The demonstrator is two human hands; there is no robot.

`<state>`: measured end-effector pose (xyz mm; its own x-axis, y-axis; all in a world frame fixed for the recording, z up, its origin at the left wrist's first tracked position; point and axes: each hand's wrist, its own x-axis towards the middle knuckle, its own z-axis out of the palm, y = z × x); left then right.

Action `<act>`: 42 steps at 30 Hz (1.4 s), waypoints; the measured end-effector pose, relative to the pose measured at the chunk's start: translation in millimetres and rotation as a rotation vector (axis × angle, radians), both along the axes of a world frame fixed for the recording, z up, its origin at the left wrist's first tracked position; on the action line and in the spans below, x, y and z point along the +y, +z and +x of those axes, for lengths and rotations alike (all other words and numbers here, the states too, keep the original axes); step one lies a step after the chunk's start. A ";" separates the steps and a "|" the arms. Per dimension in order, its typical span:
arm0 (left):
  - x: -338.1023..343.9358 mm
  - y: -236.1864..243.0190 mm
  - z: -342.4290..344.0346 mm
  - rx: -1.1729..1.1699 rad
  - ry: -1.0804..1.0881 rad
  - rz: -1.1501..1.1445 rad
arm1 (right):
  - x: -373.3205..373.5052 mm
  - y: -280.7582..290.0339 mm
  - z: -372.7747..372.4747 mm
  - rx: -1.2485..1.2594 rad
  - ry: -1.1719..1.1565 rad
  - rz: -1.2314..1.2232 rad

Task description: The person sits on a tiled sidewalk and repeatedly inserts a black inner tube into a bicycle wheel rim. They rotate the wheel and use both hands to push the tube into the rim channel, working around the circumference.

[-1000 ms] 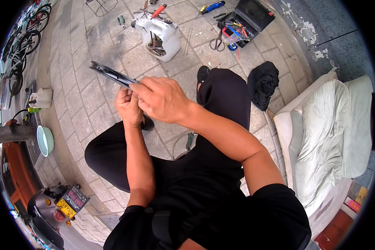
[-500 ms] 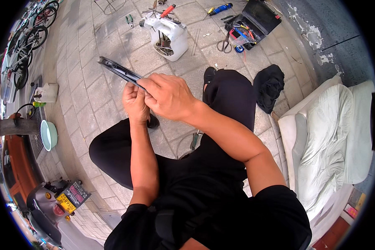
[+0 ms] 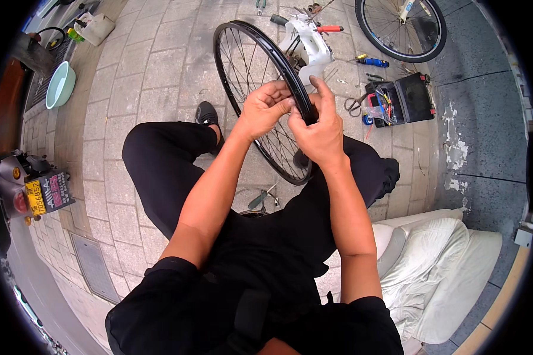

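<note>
A black bicycle wheel (image 3: pixel 266 44) with thin spokes stands tilted between my knees, its rim toward me; no tyre shows on it. My left hand (image 3: pixel 265 111) grips the rim from the left, thumb and fingers bent around it. From the right, my right hand (image 3: pixel 321 131) holds the same stretch of rim, thumb pressed against it and index finger stretched upward. The two thumbs lie close together at the rim. Whether anything small is pinched between them is hidden.
Beyond the wheel stands a cut white jug (image 3: pixel 317 50) with tools, including a red-handled one (image 3: pixel 330 28). At right lie scissors (image 3: pixel 354 106), a blue screwdriver (image 3: pixel 373 61) and an open toolbox (image 3: pixel 411 100). A tyred bicycle wheel (image 3: pixel 401 56) is behind; a green basin (image 3: pixel 60 86) is left.
The wheel has turned from almost edge-on to showing its spokes. Both hands have shifted rightward and now hold the rim from opposite sides. My view has swung too.
</note>
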<state>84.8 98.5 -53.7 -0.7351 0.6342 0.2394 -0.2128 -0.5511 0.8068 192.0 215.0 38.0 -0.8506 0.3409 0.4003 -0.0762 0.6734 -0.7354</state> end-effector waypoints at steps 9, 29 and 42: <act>50.7 7.2 7.0 -0.114 -0.006 -0.076 | 46.7 -12.5 -3.9 -0.056 0.024 -0.233; 31.7 4.5 -3.1 0.035 0.223 -0.085 | 18.8 -4.1 -21.5 -0.078 0.034 -0.079; -66.7 116.3 -37.7 -0.118 0.377 -0.646 | -34.6 -1.3 -47.9 0.003 0.296 -0.338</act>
<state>47.2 31.8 62.6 -0.9276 0.3224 -0.1886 -0.2087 -0.0287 0.9776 144.1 180.5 36.6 -0.9302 0.1954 0.3107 -0.2316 0.3442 -0.9099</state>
